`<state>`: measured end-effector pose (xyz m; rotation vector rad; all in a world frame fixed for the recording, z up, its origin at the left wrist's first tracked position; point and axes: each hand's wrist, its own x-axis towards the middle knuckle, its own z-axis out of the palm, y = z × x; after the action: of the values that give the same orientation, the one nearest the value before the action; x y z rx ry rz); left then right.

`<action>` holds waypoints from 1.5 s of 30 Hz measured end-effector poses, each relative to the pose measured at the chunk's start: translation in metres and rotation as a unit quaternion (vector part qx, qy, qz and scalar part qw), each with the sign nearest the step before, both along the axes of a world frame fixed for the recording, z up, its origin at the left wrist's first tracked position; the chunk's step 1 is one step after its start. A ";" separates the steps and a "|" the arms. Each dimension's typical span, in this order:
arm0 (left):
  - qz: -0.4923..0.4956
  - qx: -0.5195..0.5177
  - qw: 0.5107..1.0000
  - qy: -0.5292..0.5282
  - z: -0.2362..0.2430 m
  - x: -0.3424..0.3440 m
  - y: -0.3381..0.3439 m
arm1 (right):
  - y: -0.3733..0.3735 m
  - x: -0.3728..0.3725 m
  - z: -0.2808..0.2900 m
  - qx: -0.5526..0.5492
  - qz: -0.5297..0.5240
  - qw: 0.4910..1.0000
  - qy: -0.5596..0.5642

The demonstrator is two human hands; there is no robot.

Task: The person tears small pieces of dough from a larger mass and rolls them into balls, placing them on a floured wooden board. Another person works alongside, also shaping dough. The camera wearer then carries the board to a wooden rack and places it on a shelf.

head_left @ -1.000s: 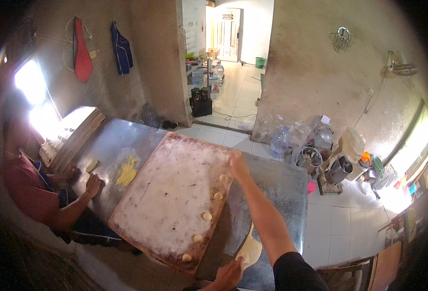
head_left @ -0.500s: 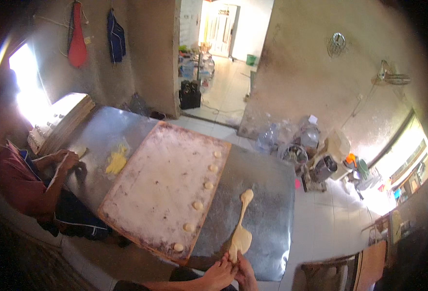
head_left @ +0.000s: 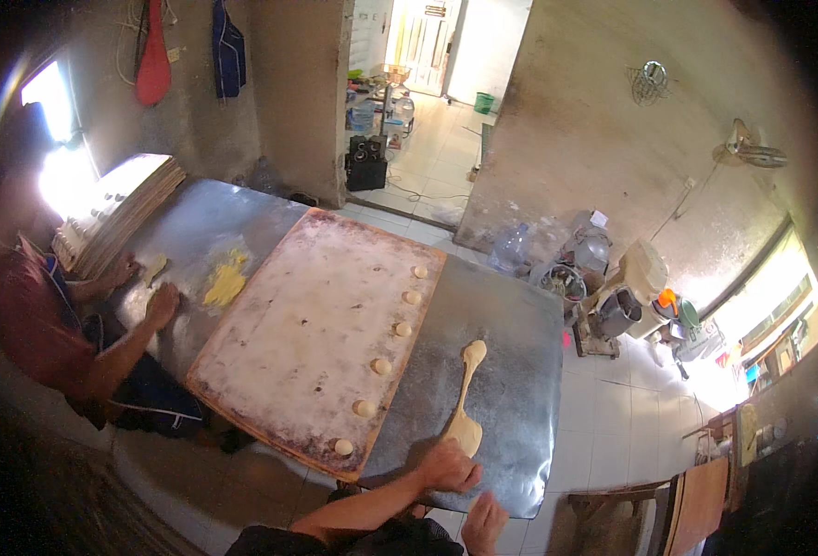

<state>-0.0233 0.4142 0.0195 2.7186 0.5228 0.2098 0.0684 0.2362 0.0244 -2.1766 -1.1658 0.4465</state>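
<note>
A long strip of pale dough [head_left: 465, 428] lies on the metal tabletop, with a narrow neck and a small rounded far end. My left hand [head_left: 449, 466] is closed over its near end, fingers curled and partly hidden. Close by on the right, my right hand [head_left: 485, 524] is apart from the strip at the table's near edge. Its fingers are curled; whether they hold a piece is hidden. Left of the strip, a floured board [head_left: 289, 343] carries several small dough balls [head_left: 382, 367] in a row along its right side.
A co-worker [head_left: 48, 315] sits at the left, hands on the metal table [head_left: 511, 315] beside a yellow mass [head_left: 226, 278] and a small flat tool [head_left: 155, 270]. Stacked boards [head_left: 131, 218] stand behind. Bottles [head_left: 509, 248] and buckets [head_left: 617, 315] line the right wall. A wooden bench [head_left: 696, 505] stands lower right.
My hands, together on the dough's near end before, have come apart; the right moved down and right. The co-worker's hands have separated, and the flat tool now lies on the table.
</note>
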 end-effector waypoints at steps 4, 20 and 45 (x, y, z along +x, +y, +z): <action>-0.011 -0.013 0.987 -0.158 -0.014 -0.008 0.013 | -0.016 0.031 -0.017 0.029 0.056 0.983 -0.171; 0.159 -0.207 0.938 -0.229 0.032 0.002 -0.049 | -0.005 0.098 -0.016 -0.018 0.059 0.991 -0.115; 0.323 -0.129 0.937 0.041 0.033 -0.015 0.032 | 0.060 0.075 -0.017 -0.092 0.072 0.973 -0.197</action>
<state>-0.0384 0.4459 0.0525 2.2238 1.3560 0.1764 0.1429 0.2961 0.0079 -2.4221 -1.5564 0.1889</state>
